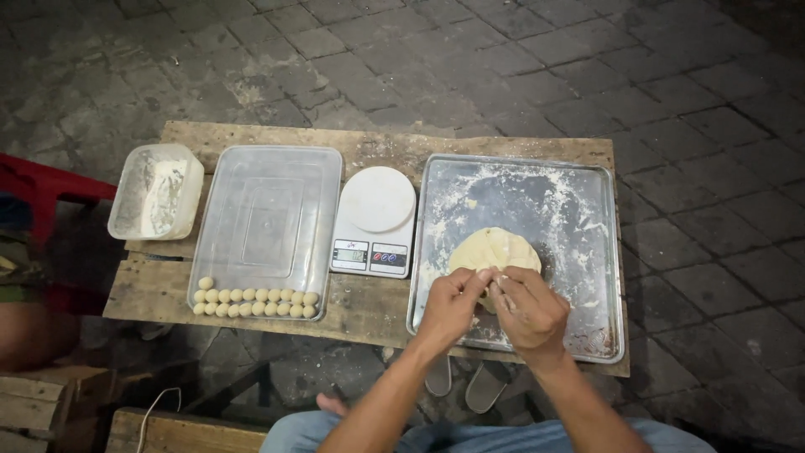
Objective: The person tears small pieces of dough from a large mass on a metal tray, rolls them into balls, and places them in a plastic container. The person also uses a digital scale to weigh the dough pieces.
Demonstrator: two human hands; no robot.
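— On the right tray (587, 252), what do you see?

— I see the dough (495, 248) lying on the floured metal, near its middle. My left hand (451, 304) and right hand (527, 309) meet at the near edge of the dough, fingers pinched together on it.

— And to the left?

— I see a scale (375, 222) just beside the tray. Further left is a clear box (268, 218) with small dough balls (256, 301) in two rows at its near side. At the far left stands a tub (157, 191) with flour.
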